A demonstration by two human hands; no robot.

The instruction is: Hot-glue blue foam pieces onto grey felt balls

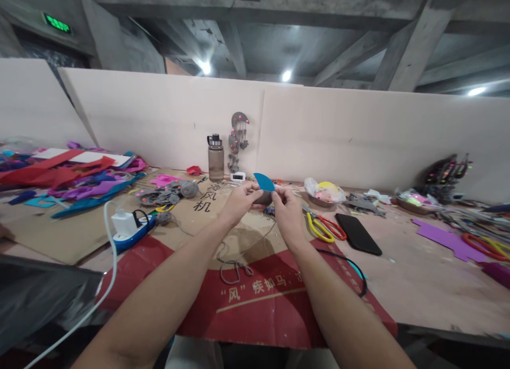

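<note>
Over the cardboard, my two hands are raised close together in the middle of the view. My left hand (pixel 244 200) pinches the left side of a blue, fan-shaped piece of felt-like material (pixel 263 182). A dark grey piece (pixel 264 198) lies against its lower edge. With closed fingers, my right hand (pixel 287 207) grips the right side of these pieces. My fingertips hide part of where the two pieces meet. A strand of grey yarn (pixel 235 270) trails on the cardboard below, running up toward a grey yarn ball (pixel 163 218) at the left.
Yellow-handled scissors (pixel 320 228), red-handled scissors (pixel 334 228) and a black phone (pixel 358 233) lie to the right. A bottle (pixel 215 161) stands at the back by a hanging grey ornament (pixel 239 137). A power strip (pixel 133 233) with a white cable and coloured scraps (pixel 59 172) occupy the left.
</note>
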